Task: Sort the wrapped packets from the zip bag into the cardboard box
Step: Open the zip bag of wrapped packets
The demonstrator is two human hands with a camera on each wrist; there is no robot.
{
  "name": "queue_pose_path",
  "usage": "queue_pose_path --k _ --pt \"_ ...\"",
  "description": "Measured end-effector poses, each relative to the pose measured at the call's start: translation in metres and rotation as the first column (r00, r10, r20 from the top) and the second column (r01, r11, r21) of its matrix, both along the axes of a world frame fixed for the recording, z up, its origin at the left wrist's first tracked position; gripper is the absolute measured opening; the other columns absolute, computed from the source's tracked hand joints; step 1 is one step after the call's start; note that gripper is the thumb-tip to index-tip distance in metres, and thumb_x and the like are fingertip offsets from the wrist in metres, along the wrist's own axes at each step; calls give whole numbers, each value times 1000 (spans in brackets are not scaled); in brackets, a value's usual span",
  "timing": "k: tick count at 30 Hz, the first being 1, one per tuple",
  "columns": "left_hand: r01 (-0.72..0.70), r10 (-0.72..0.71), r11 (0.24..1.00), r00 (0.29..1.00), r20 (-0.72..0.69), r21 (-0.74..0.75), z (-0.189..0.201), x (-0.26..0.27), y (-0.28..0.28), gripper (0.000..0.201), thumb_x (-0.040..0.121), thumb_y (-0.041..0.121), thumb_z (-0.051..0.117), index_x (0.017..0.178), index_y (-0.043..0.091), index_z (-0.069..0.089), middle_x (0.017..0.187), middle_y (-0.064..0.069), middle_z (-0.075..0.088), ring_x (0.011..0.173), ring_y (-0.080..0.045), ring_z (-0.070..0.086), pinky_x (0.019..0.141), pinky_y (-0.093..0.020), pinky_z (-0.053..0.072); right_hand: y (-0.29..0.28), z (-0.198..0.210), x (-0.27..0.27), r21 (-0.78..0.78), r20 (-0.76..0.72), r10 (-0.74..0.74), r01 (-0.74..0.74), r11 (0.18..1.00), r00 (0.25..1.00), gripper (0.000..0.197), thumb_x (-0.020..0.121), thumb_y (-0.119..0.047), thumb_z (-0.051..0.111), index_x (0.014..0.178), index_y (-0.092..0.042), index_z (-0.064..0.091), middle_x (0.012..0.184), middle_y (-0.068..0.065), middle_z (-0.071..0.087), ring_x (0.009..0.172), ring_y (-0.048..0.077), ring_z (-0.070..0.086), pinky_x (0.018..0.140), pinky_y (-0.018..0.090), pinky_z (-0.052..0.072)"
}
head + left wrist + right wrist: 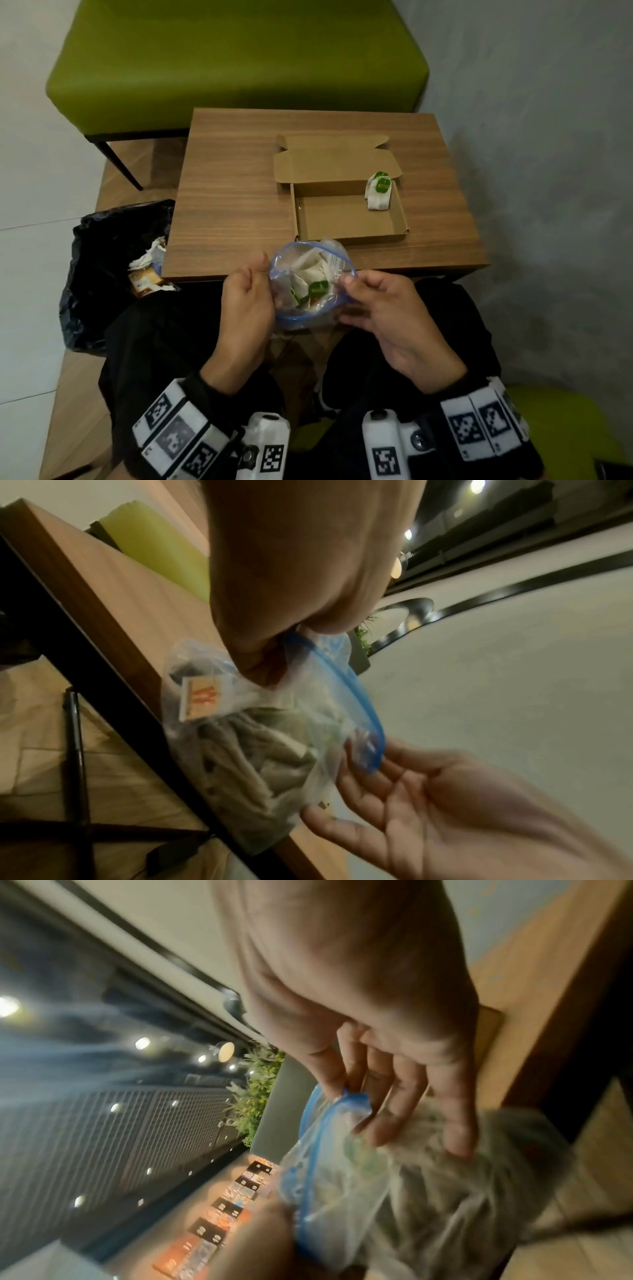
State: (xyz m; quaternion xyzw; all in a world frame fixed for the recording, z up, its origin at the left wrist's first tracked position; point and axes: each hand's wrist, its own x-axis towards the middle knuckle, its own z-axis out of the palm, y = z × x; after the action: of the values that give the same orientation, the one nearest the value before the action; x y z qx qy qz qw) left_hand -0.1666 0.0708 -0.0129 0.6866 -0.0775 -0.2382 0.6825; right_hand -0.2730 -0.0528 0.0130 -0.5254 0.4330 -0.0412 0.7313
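A clear zip bag (310, 284) with a blue seal rim hangs open at the near table edge, held between both hands. My left hand (248, 294) pinches its left rim (301, 642). My right hand (373, 298) pinches the right rim (349, 1096) between thumb and forefinger, other fingers loosely spread. Several white wrapped packets (308, 274) with green tags fill the bag (246, 750). An open cardboard box (349, 219) sits on the wooden table (233, 205), lid folded back. White packets with green tags (378, 192) lean in its far right corner.
A black rubbish bag (109, 267) with crumpled paper stands on the floor left of the table. A green upholstered bench (236, 58) is beyond the table's far edge. A grey wall (548, 171) runs along the right. My dark-clothed knees are under the bag.
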Motion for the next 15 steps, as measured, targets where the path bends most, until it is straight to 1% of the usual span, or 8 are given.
queue_pose_path --k 2,3,5,7,9,11,13,15 --pt "41 -43 997 999 29 59 -4 -5 3 53 100 44 35 62 10 51 45 4 51 41 -5 46 42 -20 38 -2 -4 -2 212 38 -29 21 977 999 19 99 -19 54 100 -12 71 98 7 76 92 22 69 97 53 51" --pt "56 -58 995 998 29 80 -5 -6 5 51 97 47 36 66 11 53 46 5 52 41 -4 47 41 -18 37 -3 -6 -3 323 62 -56 34 946 997 20 99 -21 52 103 -12 69 98 6 75 92 21 69 99 58 47" --pt "87 -92 991 995 47 104 -6 -8 6 47 92 52 40 78 10 54 52 8 56 46 -3 49 40 -15 37 -6 -9 -6 477 79 -116 64 876 990 24 99 -24 48 114 -14 65 102 4 73 95 20 70 95 61 46" --pt "147 -154 984 986 68 96 -6 -9 5 36 95 44 44 82 12 54 56 10 59 48 0 52 43 -14 39 -5 -12 -8 528 51 -148 99 843 988 28 100 -25 46 120 -14 63 106 4 74 99 21 72 88 57 48" --pt "189 -196 977 978 70 104 -5 -9 2 31 101 31 46 77 13 56 59 9 60 55 -1 54 50 -18 44 -4 -16 -11 520 12 -146 118 846 989 29 101 -25 45 121 -15 63 108 6 74 98 21 72 89 55 47" --pt "168 -168 981 986 -9 101 -6 -8 0 34 103 24 45 79 5 60 67 2 63 64 -9 59 58 -25 49 -2 -18 -15 464 -16 -124 117 878 992 30 101 -26 46 121 -13 64 112 8 74 101 23 70 95 53 46" --pt "139 -128 990 964 -231 29 -1 -5 -4 35 104 22 43 90 -3 63 78 -11 69 71 -20 65 63 -29 55 -2 -20 -19 354 -30 -108 112 928 994 27 100 -25 49 116 -10 64 106 8 74 98 22 68 97 49 47" --pt "104 -129 991 876 -465 -79 4 0 -7 36 104 22 41 98 -3 65 86 -17 72 73 -23 71 62 -29 58 -2 -21 -23 229 -10 -70 70 971 998 17 101 -23 51 101 -12 64 84 3 71 85 16 67 84 38 52"
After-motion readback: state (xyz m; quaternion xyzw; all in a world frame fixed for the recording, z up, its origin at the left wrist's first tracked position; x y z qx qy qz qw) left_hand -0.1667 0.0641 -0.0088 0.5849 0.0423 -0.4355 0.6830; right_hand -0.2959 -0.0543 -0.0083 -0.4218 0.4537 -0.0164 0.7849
